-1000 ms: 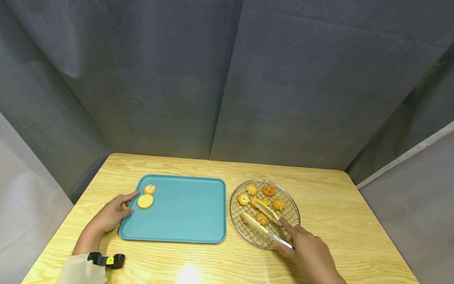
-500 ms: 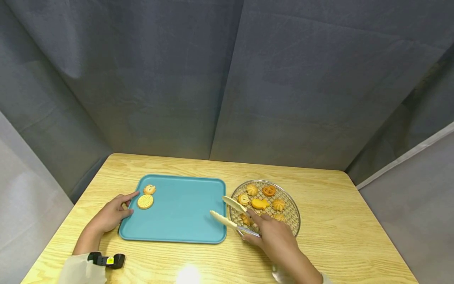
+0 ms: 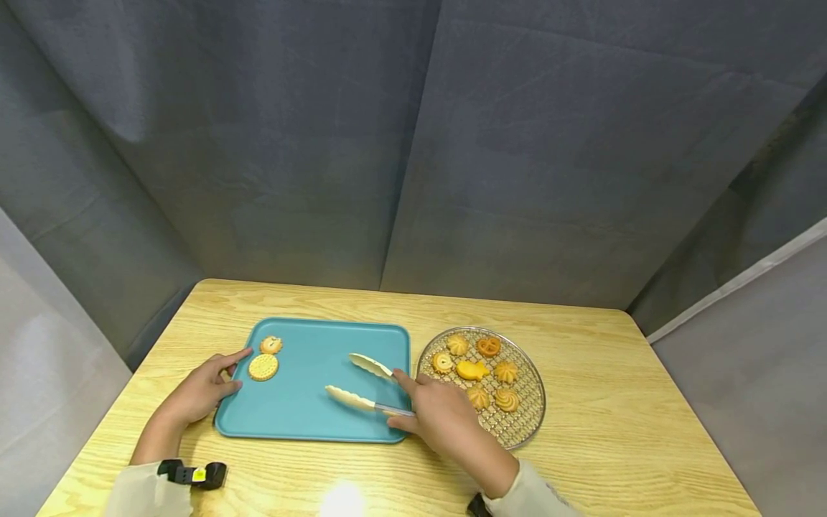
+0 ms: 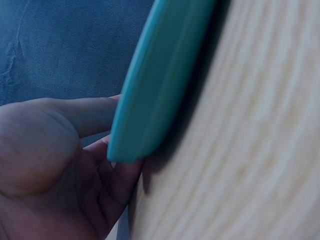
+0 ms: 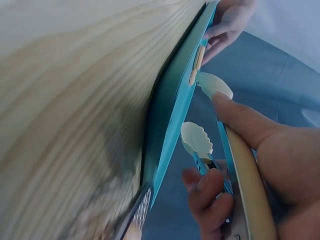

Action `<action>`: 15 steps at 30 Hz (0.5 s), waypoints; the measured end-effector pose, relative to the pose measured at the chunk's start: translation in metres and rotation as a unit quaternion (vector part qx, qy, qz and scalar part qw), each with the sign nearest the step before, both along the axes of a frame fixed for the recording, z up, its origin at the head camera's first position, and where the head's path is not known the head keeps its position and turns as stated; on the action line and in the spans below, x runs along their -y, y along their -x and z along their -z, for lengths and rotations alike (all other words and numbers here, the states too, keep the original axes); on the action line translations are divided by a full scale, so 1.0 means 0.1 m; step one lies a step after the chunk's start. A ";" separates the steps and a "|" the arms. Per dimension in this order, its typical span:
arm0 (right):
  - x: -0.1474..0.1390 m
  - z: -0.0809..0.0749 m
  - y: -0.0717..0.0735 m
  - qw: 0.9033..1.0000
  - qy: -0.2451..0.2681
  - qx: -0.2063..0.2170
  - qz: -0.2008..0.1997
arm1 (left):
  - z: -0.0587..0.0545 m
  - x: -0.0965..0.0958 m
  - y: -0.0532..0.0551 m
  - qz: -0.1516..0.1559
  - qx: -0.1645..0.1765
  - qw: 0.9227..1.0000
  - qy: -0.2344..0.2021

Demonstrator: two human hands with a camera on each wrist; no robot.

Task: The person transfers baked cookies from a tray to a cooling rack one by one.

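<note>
My left hand (image 3: 197, 391) pinches the left rim of the blue-green tray (image 3: 323, 416). In the left wrist view the tray (image 4: 165, 85) passes between thumb and curled fingers. On the tray's left end lie a round cracker (image 3: 263, 367) and a scalloped cookie (image 3: 271, 345). My right hand (image 3: 446, 416) grips cream-tipped tongs (image 3: 352, 397) above the tray's right half. Their tips are spread, with nothing visible between them; the right wrist view shows these tongs (image 5: 245, 185) held between thumb and fingers.
Right of the tray stands a round wire rack (image 3: 533, 413) bearing several cookies, among them a yellow fish-shaped one (image 3: 472, 370) and a pretzel-shaped one (image 3: 489, 346). My right hand hides the rack's lower left. Grey curtains (image 3: 413, 143) hang behind the wooden table (image 3: 614, 402).
My right hand has carried the spread tongs leftward from over the rack to over the tray, uncovering cookies on the rack. My left hand stays on the tray's rim.
</note>
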State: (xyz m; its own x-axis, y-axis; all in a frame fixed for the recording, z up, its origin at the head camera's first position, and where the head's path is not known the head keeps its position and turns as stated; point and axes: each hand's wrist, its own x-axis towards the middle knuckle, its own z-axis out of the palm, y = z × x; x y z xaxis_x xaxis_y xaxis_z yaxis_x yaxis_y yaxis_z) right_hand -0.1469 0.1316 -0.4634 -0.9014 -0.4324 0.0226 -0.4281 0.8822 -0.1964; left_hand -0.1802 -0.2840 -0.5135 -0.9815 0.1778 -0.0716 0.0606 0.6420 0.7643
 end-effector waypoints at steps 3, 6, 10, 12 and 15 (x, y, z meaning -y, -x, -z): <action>0.14 0.00 0.05 1.000 -0.017 0.007 -0.008 | -0.01 0.00 0.00 0.002 0.001 1.000 0.001; 0.28 0.01 0.10 0.999 -0.031 0.008 -0.019 | -0.01 0.00 0.00 0.003 0.001 1.000 0.005; 0.44 0.03 0.14 0.999 -0.041 0.013 -0.029 | 0.00 0.00 0.00 0.001 0.004 1.000 0.009; 0.50 0.04 0.16 0.998 -0.043 0.018 -0.029 | 0.00 -0.01 -0.01 0.000 0.004 1.000 0.008; 0.58 0.05 0.18 0.998 -0.047 0.020 -0.028 | -0.01 -0.01 -0.01 0.001 0.003 1.000 0.005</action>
State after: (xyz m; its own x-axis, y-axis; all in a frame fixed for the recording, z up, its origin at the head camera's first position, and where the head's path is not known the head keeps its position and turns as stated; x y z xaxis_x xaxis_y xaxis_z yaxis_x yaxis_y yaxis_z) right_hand -0.1651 0.0740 -0.4685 -0.8748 -0.4812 -0.0557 -0.4713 0.8720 -0.1323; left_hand -0.1790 -0.2832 -0.5128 -0.9806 0.1793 -0.0786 0.0580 0.6492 0.7584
